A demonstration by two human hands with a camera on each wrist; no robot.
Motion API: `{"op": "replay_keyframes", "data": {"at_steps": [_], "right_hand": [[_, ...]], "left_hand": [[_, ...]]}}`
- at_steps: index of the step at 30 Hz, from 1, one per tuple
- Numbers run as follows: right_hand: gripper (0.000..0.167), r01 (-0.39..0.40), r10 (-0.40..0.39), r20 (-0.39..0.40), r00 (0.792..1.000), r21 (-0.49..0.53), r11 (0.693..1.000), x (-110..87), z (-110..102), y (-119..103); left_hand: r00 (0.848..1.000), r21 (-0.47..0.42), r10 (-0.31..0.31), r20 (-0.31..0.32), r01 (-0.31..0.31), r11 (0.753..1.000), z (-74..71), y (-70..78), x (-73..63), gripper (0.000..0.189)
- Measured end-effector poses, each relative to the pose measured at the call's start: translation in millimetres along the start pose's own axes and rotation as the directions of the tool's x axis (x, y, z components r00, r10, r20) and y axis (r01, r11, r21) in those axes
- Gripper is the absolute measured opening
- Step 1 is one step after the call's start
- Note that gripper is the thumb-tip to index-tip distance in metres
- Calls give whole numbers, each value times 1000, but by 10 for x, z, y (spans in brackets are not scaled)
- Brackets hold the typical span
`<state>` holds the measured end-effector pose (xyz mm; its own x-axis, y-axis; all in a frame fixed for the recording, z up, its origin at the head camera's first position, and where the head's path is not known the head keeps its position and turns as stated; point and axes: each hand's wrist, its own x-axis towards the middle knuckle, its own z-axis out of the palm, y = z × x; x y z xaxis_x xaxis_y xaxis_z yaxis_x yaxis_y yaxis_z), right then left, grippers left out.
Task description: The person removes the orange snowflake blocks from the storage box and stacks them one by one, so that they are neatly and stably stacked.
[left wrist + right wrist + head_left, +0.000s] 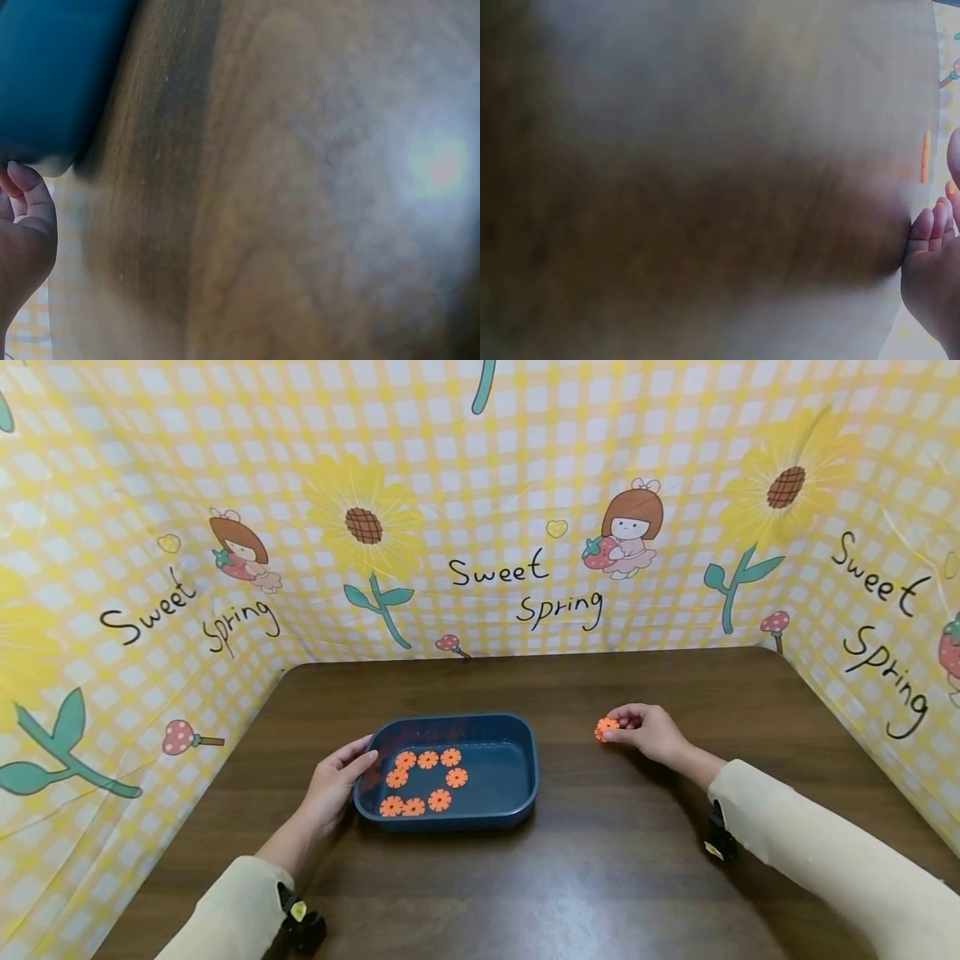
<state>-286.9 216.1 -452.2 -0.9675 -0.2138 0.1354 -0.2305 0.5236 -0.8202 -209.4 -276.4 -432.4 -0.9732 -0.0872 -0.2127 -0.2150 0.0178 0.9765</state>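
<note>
Near the middle of the table stands a dark blue rectangular tray. Several orange flower-shaped plastic discs lie in it, in a loose ring in its left half. My left hand holds the tray's left end, thumb at the rim. In the left wrist view its fingertips show against the tray's blue wall. To the right of the tray, my right hand pinches one orange disc between thumb and fingers, low over the table. In the right wrist view this disc appears edge-on beside the thumb.
The brown wooden table carries the tray and reflects a light near its front. A yellow checked cloth printed with flowers and words encloses the back and both sides. Dark devices are strapped at both wrists, over cream sleeves.
</note>
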Motion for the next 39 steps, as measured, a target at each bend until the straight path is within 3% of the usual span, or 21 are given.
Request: {"op": "replay_keyframes", "data": {"at_steps": [15,39], "right_hand": [[32,6,-4,24,1000,-75,997,-4,30,18],[33,9,1,66,998,-149,989,13,10,-22]], "left_hand": [[1000,21,-21,-3,21,1000,-5,-22,2,57],[1000,35,-5,-5,5,999,6,17,-19,59]]}}
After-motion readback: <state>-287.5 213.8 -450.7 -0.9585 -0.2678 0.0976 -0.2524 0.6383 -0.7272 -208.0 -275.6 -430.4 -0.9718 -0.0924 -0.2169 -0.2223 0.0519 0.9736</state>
